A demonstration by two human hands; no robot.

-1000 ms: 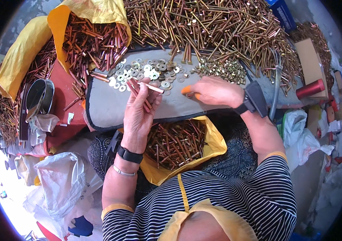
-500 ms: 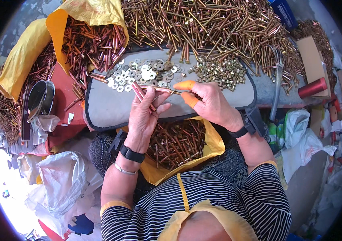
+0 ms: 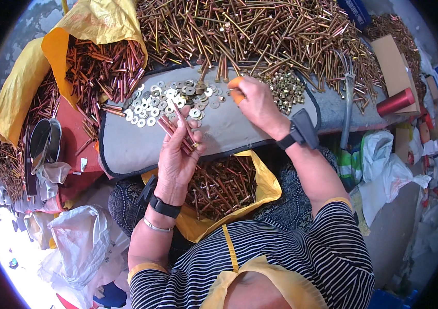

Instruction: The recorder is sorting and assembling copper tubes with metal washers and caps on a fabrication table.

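My left hand (image 3: 174,159) is closed around several copper-coloured metal tubes (image 3: 170,127), held at a slant over the near part of a grey mat. A brass-coloured end shows by its fingertips. My right hand (image 3: 260,103), with orange covers on thumb and forefinger, is bent in a pinch at the mat's far side. Its fingertips are at the end of a long bolt from the pile; what lies between them, if anything, is hidden. Flat washers (image 3: 154,102) are spread beyond my left hand. Small brass-coloured nuts (image 3: 286,92) are heaped just right of my right hand.
Long bolts (image 3: 260,33) are piled along the far side. A yellow sack (image 3: 54,51) spills copper tubes at far left; another yellow bag (image 3: 268,185) with bolts sits in my lap. A metal scoop (image 3: 49,139) is at left, a red roll (image 3: 395,102) at right.
My right hand has moved away from the tubes in my left hand to the mat's far side near the bolts. My left hand has stayed over the mat with the tubes.
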